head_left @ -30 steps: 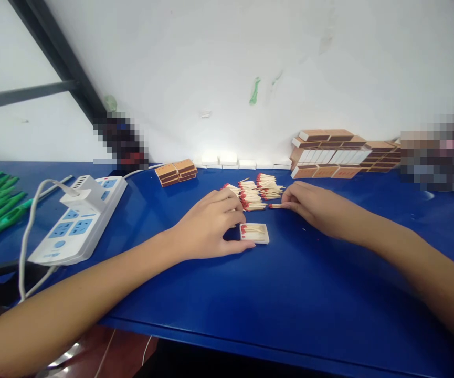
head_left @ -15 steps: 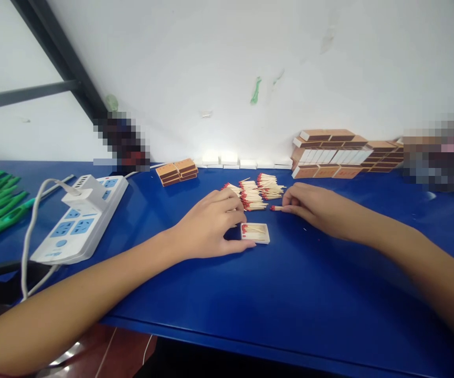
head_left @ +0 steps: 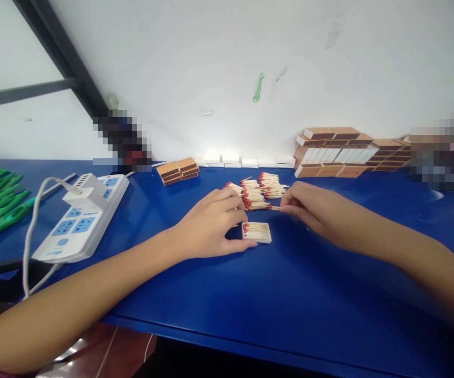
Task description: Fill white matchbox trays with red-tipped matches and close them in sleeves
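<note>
The pale wall backs the blue table, and the white power strip lies off to the left, apart from the working spot. Against the wall at right, the big matchbox stack stands in close rows, probably to keep it tidy. The row of white boxes lines the table's back, leaving the front free for the hands. The left hand lightly grasps the matchbox tray, thumb along its near side and fingers round its left end, seemingly to steady it. The right hand pinches the held matches by their plain ends, just beyond the tray; how many is hard to tell. The match pile lies behind the tray, within easy reach. Held heads point left, matching the loose matches inside the tray, so both share one direction
</note>
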Demonstrator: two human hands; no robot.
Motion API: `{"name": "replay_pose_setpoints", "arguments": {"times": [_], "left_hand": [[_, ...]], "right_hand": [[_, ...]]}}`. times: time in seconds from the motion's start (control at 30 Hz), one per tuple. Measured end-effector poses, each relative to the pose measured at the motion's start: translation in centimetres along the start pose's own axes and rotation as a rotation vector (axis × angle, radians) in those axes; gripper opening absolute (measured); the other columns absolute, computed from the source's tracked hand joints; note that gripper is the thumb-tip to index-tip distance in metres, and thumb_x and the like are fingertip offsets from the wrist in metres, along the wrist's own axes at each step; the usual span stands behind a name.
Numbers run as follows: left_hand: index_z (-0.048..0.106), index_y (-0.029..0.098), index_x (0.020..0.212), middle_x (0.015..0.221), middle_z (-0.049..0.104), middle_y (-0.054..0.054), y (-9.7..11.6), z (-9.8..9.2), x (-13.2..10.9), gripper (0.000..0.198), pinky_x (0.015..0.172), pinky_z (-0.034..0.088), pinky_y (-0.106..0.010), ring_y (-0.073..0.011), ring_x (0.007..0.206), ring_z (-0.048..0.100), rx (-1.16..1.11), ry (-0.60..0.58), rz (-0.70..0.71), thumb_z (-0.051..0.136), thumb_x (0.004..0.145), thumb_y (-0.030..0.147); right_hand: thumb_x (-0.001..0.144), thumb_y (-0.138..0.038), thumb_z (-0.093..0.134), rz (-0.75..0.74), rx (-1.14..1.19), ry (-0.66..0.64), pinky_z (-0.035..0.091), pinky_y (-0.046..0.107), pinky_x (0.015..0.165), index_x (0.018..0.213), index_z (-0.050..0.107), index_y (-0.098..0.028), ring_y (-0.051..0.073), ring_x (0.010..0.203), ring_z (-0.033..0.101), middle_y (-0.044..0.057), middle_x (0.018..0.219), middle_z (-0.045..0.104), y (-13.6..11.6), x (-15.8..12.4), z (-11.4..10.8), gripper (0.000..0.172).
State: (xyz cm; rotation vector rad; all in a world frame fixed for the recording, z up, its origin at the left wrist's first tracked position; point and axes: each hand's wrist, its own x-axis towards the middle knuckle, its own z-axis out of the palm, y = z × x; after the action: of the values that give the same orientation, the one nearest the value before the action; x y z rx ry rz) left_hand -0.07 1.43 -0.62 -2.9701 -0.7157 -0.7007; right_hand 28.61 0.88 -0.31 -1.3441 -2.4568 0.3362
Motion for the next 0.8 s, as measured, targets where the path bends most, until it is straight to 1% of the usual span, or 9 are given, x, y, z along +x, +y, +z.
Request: {"name": "replay_pose_setpoints", "arguments": {"times": [0.13, 0.23, 0.37, 0.5, 0.63, 0.8], "left_hand": [[0.074, 0.016, 0.097, 0.096, 0.072, -0.009, 0.2, -0.1, 0.1, 0.038, 0.092, 0.051, -0.041, -0.0251, 0.098, 0.061, 0.000, -0.001, -0.007, 0.073, 0.092, 0.054], [0.074, 0.015, 0.093, 0.097, 0.071, -0.010, 0.4, -0.1, 0.3, 0.039, 0.089, 0.051, -0.041, -0.0252, 0.098, 0.061, -0.002, 0.005, 0.000, 0.073, 0.091, 0.054], [0.073, 0.015, 0.090, 0.098, 0.072, -0.009, 0.3, 0.0, 0.3, 0.037, 0.089, 0.051, -0.041, -0.0245, 0.097, 0.062, -0.022, 0.007, -0.001, 0.074, 0.091, 0.052], [0.072, 0.016, 0.090, 0.097, 0.072, -0.009, 0.3, 0.2, 0.2, 0.037, 0.089, 0.051, -0.041, -0.0238, 0.096, 0.063, -0.038, 0.017, 0.000, 0.072, 0.092, 0.053], [0.072, 0.016, 0.090, 0.096, 0.072, -0.009, 0.3, 0.2, 0.2, 0.038, 0.088, 0.052, -0.041, -0.0240, 0.095, 0.062, -0.033, 0.012, -0.004, 0.072, 0.091, 0.054], [0.073, 0.016, 0.092, 0.096, 0.072, -0.009, 0.3, 0.1, 0.2, 0.038, 0.088, 0.052, -0.041, -0.0245, 0.096, 0.063, -0.033, 0.009, -0.002, 0.073, 0.091, 0.054]], "right_hand": [[0.108, -0.043, 0.042, -0.050, 0.051, -0.043, 0.045, 0.032, 0.065, 0.097, 0.057, -0.024, 0.020, 0.077, 0.063, 0.005, 0.095, 0.067, -3.3, -0.5, 0.9, 0.026], [0.108, -0.035, 0.045, -0.087, -0.017, -0.043, 0.042, 0.031, 0.060, 0.096, 0.056, -0.022, 0.018, 0.071, 0.063, 0.006, 0.096, 0.067, -4.5, -0.7, 1.9, 0.021], [0.108, -0.029, 0.046, -0.153, -0.106, -0.005, 0.041, 0.031, 0.059, 0.095, 0.056, -0.021, 0.018, 0.068, 0.062, 0.006, 0.095, 0.067, -4.8, -0.8, 2.8, 0.017], [0.108, -0.029, 0.045, -0.137, -0.146, 0.018, 0.040, 0.031, 0.058, 0.094, 0.056, -0.021, 0.019, 0.069, 0.063, 0.006, 0.093, 0.067, -5.1, -0.8, 3.3, 0.019], [0.108, -0.032, 0.047, -0.136, -0.108, 0.001, 0.042, 0.031, 0.060, 0.095, 0.058, -0.021, 0.018, 0.072, 0.064, 0.006, 0.095, 0.068, -5.2, -0.8, 2.8, 0.020], [0.106, -0.032, 0.050, -0.115, -0.089, -0.064, 0.041, 0.031, 0.058, 0.091, 0.060, -0.022, 0.018, 0.069, 0.063, 0.005, 0.094, 0.067, -5.0, -0.9, 1.6, 0.021]]}}
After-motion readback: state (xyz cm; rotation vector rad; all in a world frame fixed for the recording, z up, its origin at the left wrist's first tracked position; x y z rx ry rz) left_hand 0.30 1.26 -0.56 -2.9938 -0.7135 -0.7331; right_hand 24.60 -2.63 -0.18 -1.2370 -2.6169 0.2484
